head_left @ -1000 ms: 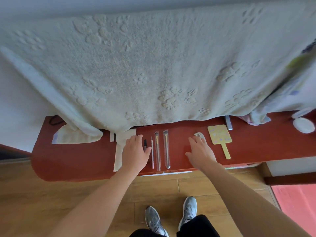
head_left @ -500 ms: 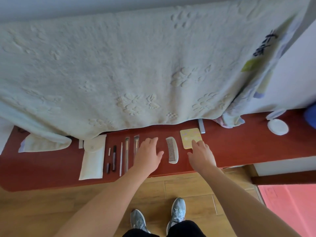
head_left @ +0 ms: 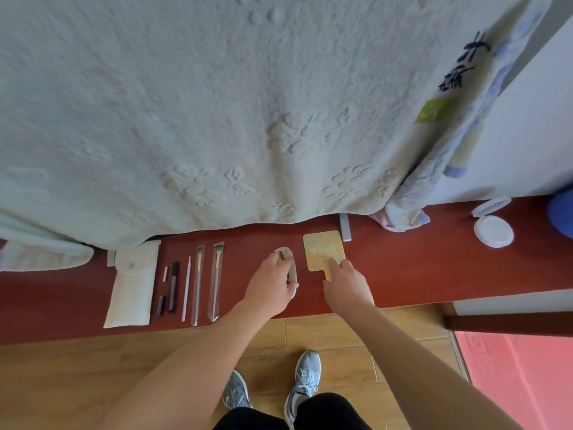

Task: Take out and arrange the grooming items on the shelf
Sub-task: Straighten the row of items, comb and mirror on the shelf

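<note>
On the red shelf (head_left: 403,274) lies a white comb (head_left: 286,259). My left hand (head_left: 269,290) lies over its left side, fingers by the top end and thumb curled at the bottom end. A yellow square hand mirror (head_left: 324,248) lies just to the right. My right hand (head_left: 345,287) pinches its handle, which is mostly hidden beneath the fingers. Further left, in a neat row, are a white pouch (head_left: 131,283), a black tube (head_left: 173,287), a thin white stick (head_left: 186,288) and two sleeved brushes (head_left: 198,283).
A pale embossed blanket (head_left: 248,119) hangs over the wall down to the shelf's back edge. A grey bar (head_left: 345,228) lies behind the mirror, an open white compact (head_left: 493,229) sits far right. Wooden floor and my grey shoes (head_left: 304,380) are below the shelf front.
The view swung right. My left hand left the brushes and came onto the comb. My right hand moved from the comb to the mirror's handle.
</note>
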### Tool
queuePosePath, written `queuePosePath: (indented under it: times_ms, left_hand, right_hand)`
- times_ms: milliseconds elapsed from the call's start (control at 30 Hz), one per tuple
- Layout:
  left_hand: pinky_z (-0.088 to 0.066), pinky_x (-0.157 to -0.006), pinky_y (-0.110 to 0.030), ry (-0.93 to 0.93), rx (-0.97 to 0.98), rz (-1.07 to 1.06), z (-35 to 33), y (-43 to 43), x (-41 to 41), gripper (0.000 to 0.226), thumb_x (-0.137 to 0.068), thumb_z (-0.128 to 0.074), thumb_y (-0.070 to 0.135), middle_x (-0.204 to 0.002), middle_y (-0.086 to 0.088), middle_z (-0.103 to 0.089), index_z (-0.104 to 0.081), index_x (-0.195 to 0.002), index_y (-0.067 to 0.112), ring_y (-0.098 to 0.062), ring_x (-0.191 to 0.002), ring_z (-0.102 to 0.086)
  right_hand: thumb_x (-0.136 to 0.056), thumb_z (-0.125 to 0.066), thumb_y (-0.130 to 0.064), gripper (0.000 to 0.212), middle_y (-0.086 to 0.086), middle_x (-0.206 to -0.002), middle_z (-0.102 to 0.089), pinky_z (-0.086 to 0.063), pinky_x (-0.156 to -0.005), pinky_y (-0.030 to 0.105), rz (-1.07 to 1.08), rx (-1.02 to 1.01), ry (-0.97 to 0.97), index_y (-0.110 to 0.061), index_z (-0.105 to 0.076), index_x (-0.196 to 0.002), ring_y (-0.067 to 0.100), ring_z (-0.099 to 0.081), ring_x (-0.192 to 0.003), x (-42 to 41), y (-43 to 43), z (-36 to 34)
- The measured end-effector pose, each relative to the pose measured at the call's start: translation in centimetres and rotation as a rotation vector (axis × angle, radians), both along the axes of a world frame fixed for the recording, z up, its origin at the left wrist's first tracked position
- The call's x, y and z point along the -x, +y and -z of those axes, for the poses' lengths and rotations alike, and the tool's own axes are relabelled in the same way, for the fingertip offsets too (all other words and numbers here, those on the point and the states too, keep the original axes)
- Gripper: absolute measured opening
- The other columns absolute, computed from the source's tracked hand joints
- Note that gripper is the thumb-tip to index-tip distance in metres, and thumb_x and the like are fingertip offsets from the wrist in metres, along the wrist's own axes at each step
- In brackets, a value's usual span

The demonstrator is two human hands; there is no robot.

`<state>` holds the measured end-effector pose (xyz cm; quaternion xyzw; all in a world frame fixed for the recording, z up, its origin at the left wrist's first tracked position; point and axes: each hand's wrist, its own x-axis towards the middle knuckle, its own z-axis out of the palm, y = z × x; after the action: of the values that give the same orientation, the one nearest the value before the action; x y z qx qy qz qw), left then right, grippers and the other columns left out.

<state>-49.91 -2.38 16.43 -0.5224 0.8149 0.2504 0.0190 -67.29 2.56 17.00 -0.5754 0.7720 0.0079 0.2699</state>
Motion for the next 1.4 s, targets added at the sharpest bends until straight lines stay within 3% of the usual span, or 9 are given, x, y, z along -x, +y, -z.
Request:
queuePosePath:
  times_ms: [600,1400]
  left_hand:
    - [-0.053,-0.081,-0.036,-0.073,-0.021,-0.075,-0.6,-0.4,-1.4,0.037,-0.087,-0.065,0.033,-0.115,-0.007,-0.049,-0.055,-0.119,0.017,-0.027,-0.095,-0.062]
    - [-0.054,-0.087,-0.036,-0.04,-0.03,-0.046,-0.3,-3.6,-9.7,0.054,-0.087,-0.069,0.034,-0.132,-0.009,-0.046,-0.051,-0.134,0.014,-0.028,-0.106,-0.063]
  right_hand:
    - [-0.09,-0.049,-0.019,0.039,0.011,-0.111,-0.052,-0.042,-0.064,0.032,0.08,0.012,-0.032,-0.013,-0.046,-0.128,0.031,-0.059,-0.087,-1.7,-0.6,-0.4]
    - [-0.094,-0.048,-0.021,0.047,0.011,-0.11,-0.053,-0.049,-0.07,0.033,0.081,0.033,-0.046,-0.012,-0.039,-0.139,0.03,-0.06,-0.089,-12.0,-2.9,-0.1]
